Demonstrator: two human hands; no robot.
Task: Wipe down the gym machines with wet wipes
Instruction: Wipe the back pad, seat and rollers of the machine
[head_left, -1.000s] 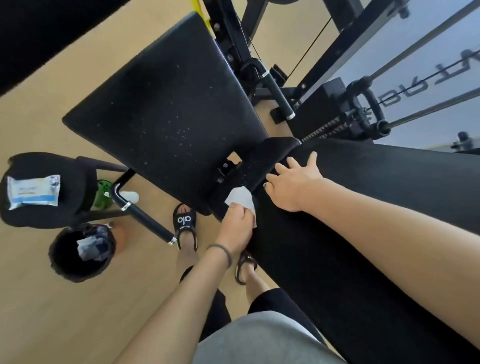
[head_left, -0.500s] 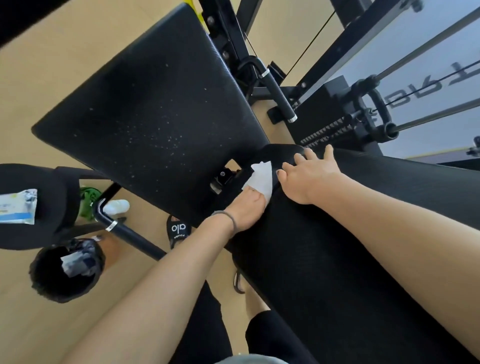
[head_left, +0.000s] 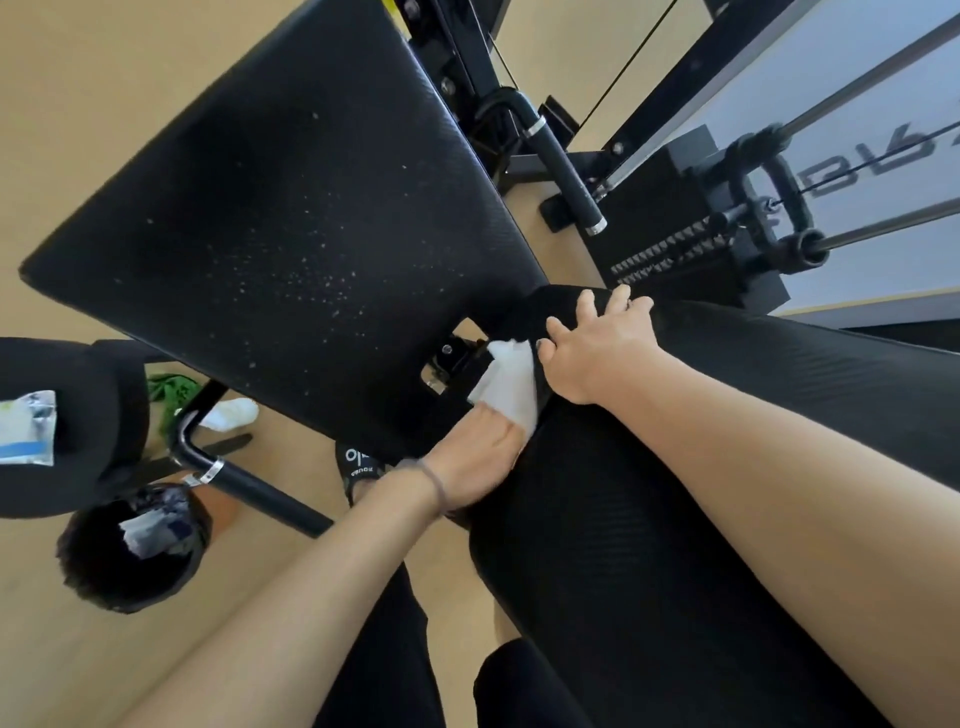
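Seen from above, the left hand (head_left: 480, 457) pressed a white wet wipe (head_left: 511, 382) against the side edge of a black padded backrest (head_left: 675, 519), while the right hand (head_left: 597, 353) lay flat, fingers spread, on the pad just beside it.

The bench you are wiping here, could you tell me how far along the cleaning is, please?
Done: used wipes lie in the black bin. In hand: the left hand presses a white wipe on the long pad near the hinge; the right hand rests on it. Left: the wide pad shows white specks.
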